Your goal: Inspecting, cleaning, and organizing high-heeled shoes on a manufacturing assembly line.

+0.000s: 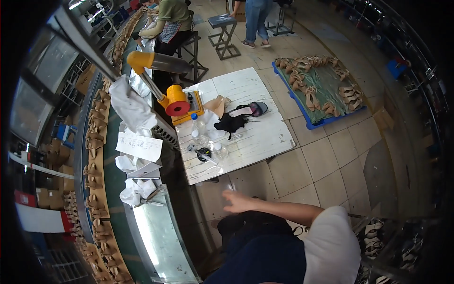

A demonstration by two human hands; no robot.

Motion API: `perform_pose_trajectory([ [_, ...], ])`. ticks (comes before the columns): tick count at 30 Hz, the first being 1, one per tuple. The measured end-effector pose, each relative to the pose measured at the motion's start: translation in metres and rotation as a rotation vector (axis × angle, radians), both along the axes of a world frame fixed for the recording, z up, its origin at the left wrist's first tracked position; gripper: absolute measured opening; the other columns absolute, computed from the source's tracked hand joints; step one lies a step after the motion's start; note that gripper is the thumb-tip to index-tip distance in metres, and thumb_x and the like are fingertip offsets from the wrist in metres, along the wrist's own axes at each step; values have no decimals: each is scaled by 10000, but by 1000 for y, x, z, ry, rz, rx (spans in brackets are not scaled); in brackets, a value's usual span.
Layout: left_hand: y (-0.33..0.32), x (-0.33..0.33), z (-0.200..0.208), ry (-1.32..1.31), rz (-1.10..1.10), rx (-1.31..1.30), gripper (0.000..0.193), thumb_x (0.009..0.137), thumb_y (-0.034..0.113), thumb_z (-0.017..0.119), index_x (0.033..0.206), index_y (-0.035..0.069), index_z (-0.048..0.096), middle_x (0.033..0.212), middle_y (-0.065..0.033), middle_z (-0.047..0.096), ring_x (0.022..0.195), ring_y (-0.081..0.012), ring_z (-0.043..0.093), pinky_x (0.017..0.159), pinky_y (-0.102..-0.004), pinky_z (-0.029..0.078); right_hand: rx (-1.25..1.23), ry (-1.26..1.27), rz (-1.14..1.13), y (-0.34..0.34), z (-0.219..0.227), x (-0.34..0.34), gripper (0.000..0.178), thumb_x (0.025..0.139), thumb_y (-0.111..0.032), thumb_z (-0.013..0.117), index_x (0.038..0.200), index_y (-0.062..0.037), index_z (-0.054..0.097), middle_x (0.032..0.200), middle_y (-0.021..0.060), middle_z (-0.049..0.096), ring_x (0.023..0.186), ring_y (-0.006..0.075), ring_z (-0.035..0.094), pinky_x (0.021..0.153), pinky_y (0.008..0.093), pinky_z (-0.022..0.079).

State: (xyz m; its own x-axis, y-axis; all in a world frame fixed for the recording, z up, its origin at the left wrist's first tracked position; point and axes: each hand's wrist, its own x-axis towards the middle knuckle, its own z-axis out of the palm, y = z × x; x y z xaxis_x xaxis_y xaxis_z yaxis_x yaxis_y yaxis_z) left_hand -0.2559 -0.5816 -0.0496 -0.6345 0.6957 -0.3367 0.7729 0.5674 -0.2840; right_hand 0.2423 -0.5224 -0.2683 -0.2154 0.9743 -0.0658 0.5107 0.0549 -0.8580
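Note:
My right hand [238, 202] hangs in the air in front of my body, below the near edge of a white work table [265, 128]. Its fingers are apart and nothing shows in them. The bare forearm comes in from the right, out of a white sleeve. My left hand is out of sight. On the table, closest to my right hand, stand clear plastic bottles [220, 150] and a round black container [204, 154] with a tool lying across it. Farther back lie a black cloth [231, 124], a dark shoe-like item [258, 109] and a yellow device [196, 108].
A conveyor of tan sandals [96, 137] runs along the left, beside a glass-topped ledge [158, 236] with crumpled paper. A yellow-jointed lamp-like arm [177, 102] overhangs the table. A blue pallet [302, 113] of tan shoes, a stool [222, 21] and two people are beyond.

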Motion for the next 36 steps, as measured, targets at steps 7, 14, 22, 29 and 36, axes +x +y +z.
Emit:
perform_pose_trajectory([
  [7, 111, 225, -63, -469, -770, 339, 402, 723, 257, 713, 1015, 4, 605, 1080, -211, 583, 1035, -368, 547, 897, -399, 435, -335, -70, -323, -44, 4, 156, 649, 769, -259, 660, 1268, 65, 401, 1040, 228, 617, 897, 311, 636, 766, 373, 508],
  [14, 171, 366, -94, -500, -1348, -38, 444, 770, 386, 651, 1087, 81, 592, 1125, -144, 574, 1005, -319, 574, 857, -408, 458, -530, -286, -679, -145, -39, 242, 317, 779, -286, 645, 877, 15, 630, 817, 177, 650, 804, 318, 631, 725, 402, 489],
  [22, 175, 409, -137, -747, -1411, -77, 449, 815, 414, 596, 1103, 71, 575, 1042, -158, 591, 920, -343, 594, 794, -424, 487, -950, -262, -559, -179, -93, 242, 301, 690, -312, 673, 702, -11, 680, 716, 167, 659, 689, 321, 640, 721, 394, 511],
  [29, 161, 480, -178, -803, -1458, -273, 474, 810, 428, 584, 1153, 103, 546, 1020, -155, 596, 950, -348, 587, 805, -455, 475, -978, -354, -665, -215, -123, 284, 248, 667, -242, 648, 754, -11, 673, 850, 175, 665, 834, 320, 636, 774, 396, 501],
  [36, 152, 582, -203, -833, -1493, -323, 439, 826, 396, 580, 1130, 80, 561, 1029, -166, 601, 954, -343, 587, 811, -435, 476, -1142, -163, -903, -268, -124, 338, 209, 660, -231, 651, 654, -23, 673, 653, 102, 657, 597, 210, 635, 649, 324, 520],
])
